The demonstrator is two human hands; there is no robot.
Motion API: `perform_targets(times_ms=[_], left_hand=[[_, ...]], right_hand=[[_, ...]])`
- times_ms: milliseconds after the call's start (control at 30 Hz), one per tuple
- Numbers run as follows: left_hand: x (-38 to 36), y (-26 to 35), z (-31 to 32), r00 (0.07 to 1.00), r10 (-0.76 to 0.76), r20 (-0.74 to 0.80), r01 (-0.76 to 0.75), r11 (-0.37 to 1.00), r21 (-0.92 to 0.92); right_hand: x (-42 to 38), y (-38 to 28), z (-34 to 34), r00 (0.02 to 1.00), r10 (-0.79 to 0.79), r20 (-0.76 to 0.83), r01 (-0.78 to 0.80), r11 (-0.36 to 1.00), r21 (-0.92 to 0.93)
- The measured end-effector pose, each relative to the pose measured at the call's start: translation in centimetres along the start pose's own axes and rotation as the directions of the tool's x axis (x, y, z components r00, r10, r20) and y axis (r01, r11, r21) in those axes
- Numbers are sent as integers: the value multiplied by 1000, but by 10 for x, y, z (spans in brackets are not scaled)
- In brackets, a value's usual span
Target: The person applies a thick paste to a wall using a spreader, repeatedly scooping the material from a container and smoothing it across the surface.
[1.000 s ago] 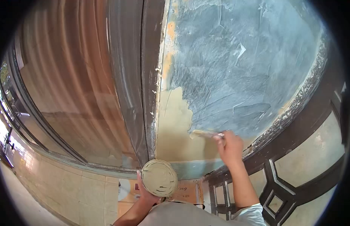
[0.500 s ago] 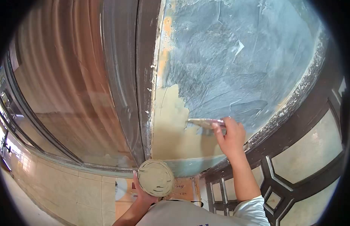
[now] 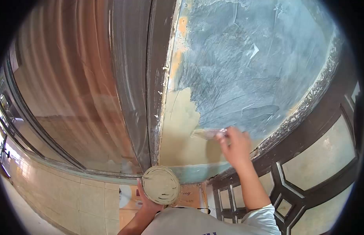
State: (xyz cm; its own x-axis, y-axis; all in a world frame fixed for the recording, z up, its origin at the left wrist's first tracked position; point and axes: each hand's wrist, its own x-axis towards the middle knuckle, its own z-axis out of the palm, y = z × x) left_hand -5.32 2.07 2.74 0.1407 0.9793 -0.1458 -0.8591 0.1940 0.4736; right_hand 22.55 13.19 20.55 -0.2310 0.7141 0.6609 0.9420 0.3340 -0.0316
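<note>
My right hand (image 3: 237,148) grips a putty knife (image 3: 210,134) by its handle, the blade lying at the cream-coated part of the wall. That cream coat (image 3: 178,121) covers the lower left of the wall panel and ends in a ragged edge against the bluish-grey surface (image 3: 237,70) above. Low in view, my left hand (image 3: 147,201) is wrapped around a round container of putty (image 3: 161,185), its top smeared with the same cream paste and dark streaks. The fingers underneath the container are hidden.
A dark window frame (image 3: 135,78) with brownish glass (image 3: 72,86) borders the wall on the left. To the right stands a dark panelled door (image 3: 299,184). Printed cardboard (image 3: 131,213) lies on the tiled floor (image 3: 84,201) below.
My right hand and the putty knife have moved slightly down and left, over the cream coat. The container in my left hand has barely moved, and the view has shifted a little.
</note>
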Motion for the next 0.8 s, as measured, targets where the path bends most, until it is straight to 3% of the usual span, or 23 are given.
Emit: perform_targets(times_ms=[33,100,167,267,400,467,600,700,767,800], left_hand=[[0,1,0,1000,-3,2,3,1000,0],[-1,3,-1,997,-60,-42,55,990,-127],[0,3,-10,996,-82,-34,77,988,-132],[6,3,-14,995,-101,-27,96,983,-155],[8,6,-9,997,-68,26,71,989,-129],[6,7,-9,996,-85,25,88,984,-157],[8,9,-14,998,-65,12,66,988,-142],[7,16,-8,996,-86,-27,81,986,-145],[6,19,-3,994,-103,-22,98,982,-163],[6,20,-2,993,-118,-17,114,978,-176]], right_hand=[[-7,-1,8,1000,2,0,-2,1000,-3],[-16,-2,25,975,-64,215,84,993,-85],[-8,5,26,981,-65,182,84,992,-96],[19,-1,-9,989,15,-150,-23,998,-50],[7,-12,-16,994,43,-104,-45,999,-16],[-22,-10,21,987,-77,144,84,996,-41],[-56,13,71,947,-113,301,126,992,-25],[-12,9,23,976,-106,191,129,985,-112],[15,1,-19,995,-69,-73,67,997,-26],[20,-5,-34,995,-67,-70,66,997,-28]])
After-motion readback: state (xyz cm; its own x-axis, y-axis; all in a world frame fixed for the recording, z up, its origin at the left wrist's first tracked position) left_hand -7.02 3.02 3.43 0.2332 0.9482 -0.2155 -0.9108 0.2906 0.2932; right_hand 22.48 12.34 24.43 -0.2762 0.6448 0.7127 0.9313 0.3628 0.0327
